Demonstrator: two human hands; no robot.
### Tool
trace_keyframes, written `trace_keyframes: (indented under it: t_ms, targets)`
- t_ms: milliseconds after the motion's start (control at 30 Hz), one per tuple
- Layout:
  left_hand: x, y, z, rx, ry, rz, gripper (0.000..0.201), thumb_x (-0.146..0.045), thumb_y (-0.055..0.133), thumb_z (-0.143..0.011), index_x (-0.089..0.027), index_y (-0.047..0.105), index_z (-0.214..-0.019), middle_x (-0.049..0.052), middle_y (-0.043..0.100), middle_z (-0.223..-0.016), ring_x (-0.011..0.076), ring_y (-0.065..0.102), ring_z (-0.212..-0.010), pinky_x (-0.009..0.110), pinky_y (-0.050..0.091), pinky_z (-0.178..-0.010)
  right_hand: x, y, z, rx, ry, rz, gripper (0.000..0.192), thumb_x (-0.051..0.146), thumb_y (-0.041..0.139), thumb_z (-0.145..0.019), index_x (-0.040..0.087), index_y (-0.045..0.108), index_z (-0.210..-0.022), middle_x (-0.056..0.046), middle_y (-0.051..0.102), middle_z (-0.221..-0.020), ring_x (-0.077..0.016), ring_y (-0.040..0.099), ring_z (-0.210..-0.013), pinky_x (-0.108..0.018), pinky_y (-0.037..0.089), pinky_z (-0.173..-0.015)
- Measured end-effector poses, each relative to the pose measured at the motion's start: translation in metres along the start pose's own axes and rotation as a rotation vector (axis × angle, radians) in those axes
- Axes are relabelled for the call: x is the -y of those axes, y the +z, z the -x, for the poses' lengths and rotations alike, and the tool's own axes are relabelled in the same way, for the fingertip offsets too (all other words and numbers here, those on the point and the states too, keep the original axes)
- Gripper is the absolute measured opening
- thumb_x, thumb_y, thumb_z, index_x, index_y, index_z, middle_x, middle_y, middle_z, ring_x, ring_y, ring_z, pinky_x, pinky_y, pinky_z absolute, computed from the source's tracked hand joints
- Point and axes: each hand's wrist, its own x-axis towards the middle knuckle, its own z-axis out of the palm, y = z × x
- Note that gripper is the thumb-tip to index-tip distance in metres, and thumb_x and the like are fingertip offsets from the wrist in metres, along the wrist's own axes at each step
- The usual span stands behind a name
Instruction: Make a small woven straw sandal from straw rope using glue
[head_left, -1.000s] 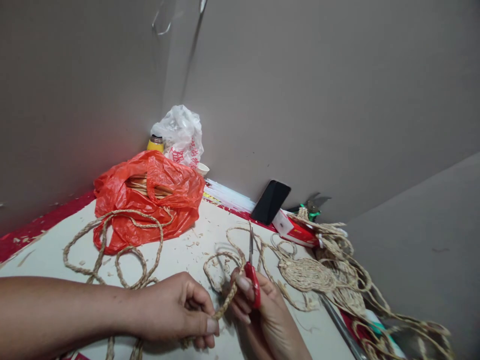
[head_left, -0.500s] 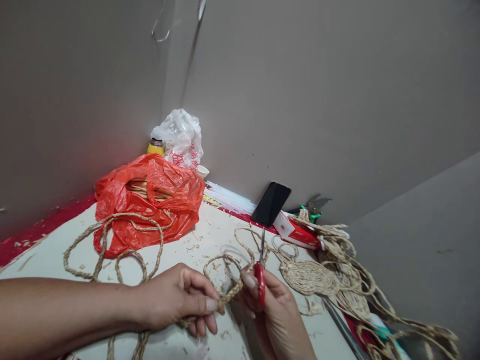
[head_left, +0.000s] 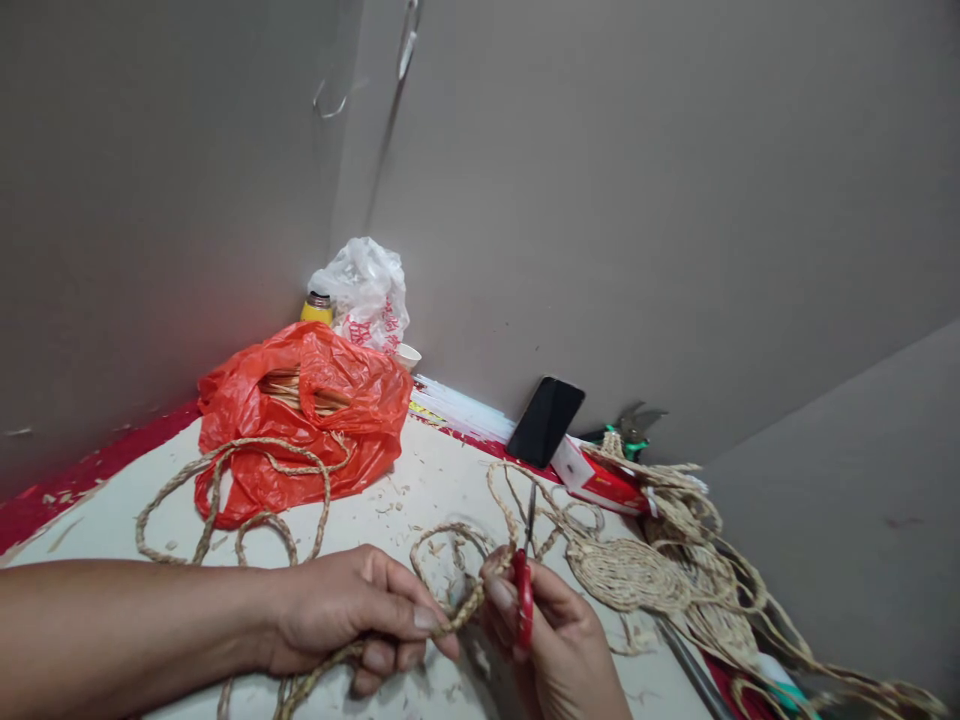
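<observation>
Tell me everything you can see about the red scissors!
The scissors are small, with shiny red plastic handles and thin grey metal blades. The blades look closed and point up and away from the person. The right hand holds them by the handles, thumb pressed on the red part, so only one handle edge shows. They stand nearly upright above the white table, right beside the braided straw rope that the left hand pinches.

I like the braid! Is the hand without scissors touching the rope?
Touching. The head view shows the left hand pinching the braided rope between thumb and fingers, beside the right hand holding red scissors.
</observation>
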Motion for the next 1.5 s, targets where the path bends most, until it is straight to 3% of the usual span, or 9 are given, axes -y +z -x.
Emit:
trace_keyframes:
  t_ms: [233, 433, 633, 867, 1000, 1167, 1500]
  targets:
    - [0.001, 0.001, -0.003, -0.087, 0.035, 0.027, 0.026, -0.029, 0.073, -0.065, -0.01, 0.068, -0.082, 0.004, 0.066, -0.06, 0.0053, 0.046, -0.036, 0.017, 0.037, -0.036, 0.001, 0.001, -0.002, -0.009, -0.019, 0.001, 0.031, 0.036, 0.086, -0.052, 0.015, 0.066, -0.062, 0.004, 0.046, -0.049, -0.0074, 0.035, -0.047, -0.02, 0.029, -0.045]
    - [0.003, 0.001, -0.003, -0.073, 0.079, 0.01, 0.022, -0.027, 0.07, -0.068, -0.012, 0.062, -0.082, 0.008, 0.072, -0.067, 0.0072, 0.051, -0.035, 0.016, 0.034, -0.036, 0.002, 0.002, -0.003, 0.011, -0.027, -0.001, 0.029, 0.034, 0.084, -0.058, 0.015, 0.062, -0.058, 0.006, 0.04, -0.048, -0.007, 0.03, -0.047, -0.019, 0.028, -0.045]
    - [-0.001, -0.003, -0.003, 0.048, 0.033, 0.037, 0.021, -0.029, 0.068, -0.071, -0.014, 0.06, -0.084, 0.01, 0.074, -0.073, 0.0095, 0.054, -0.036, 0.018, 0.038, -0.035, 0.001, -0.001, -0.009, 0.0, -0.044, -0.002, 0.028, 0.033, 0.084, -0.057, 0.015, 0.062, -0.059, 0.006, 0.043, -0.05, -0.0071, 0.03, -0.048, -0.019, 0.029, -0.045]
    - [0.004, -0.001, -0.005, 0.072, -0.009, 0.065, 0.023, -0.033, 0.061, -0.073, -0.012, 0.064, -0.082, 0.011, 0.072, -0.066, 0.0108, 0.052, -0.031, 0.019, 0.037, -0.033, 0.008, -0.002, -0.013, 0.037, -0.031, 0.053, 0.028, 0.034, 0.085, -0.055, 0.015, 0.065, -0.061, 0.005, 0.046, -0.048, -0.007, 0.033, -0.046, -0.019, 0.028, -0.043]
    - [0.006, 0.001, -0.006, 0.076, -0.042, 0.091, 0.032, -0.037, 0.059, -0.071, -0.007, 0.069, -0.078, 0.012, 0.07, -0.058, 0.0101, 0.046, -0.026, 0.023, 0.039, -0.034, 0.009, -0.003, -0.009, 0.018, -0.019, 0.036, 0.03, 0.031, 0.088, -0.048, 0.016, 0.069, -0.065, 0.001, 0.055, -0.057, -0.0096, 0.043, -0.052, -0.02, 0.036, -0.049]
    - [0.004, -0.004, -0.004, 0.092, -0.005, 0.077, 0.02, -0.029, 0.067, -0.07, -0.01, 0.068, -0.076, 0.008, 0.07, -0.06, 0.0081, 0.049, -0.032, 0.018, 0.036, -0.034, 0.01, -0.001, -0.003, -0.017, -0.089, 0.055, 0.03, 0.03, 0.089, -0.046, 0.016, 0.071, -0.065, 0.002, 0.054, -0.055, -0.0087, 0.041, -0.049, -0.02, 0.034, -0.045]
    - [-0.001, -0.007, -0.004, -0.135, 0.177, 0.014, 0.023, -0.026, 0.072, -0.067, -0.013, 0.055, -0.075, 0.01, 0.073, -0.07, 0.009, 0.056, -0.04, 0.017, 0.04, -0.039, 0.007, -0.001, -0.009, 0.045, -0.085, 0.067, 0.027, 0.034, 0.084, -0.056, 0.014, 0.069, -0.067, 0.002, 0.052, -0.054, -0.0085, 0.04, -0.049, -0.02, 0.034, -0.046]
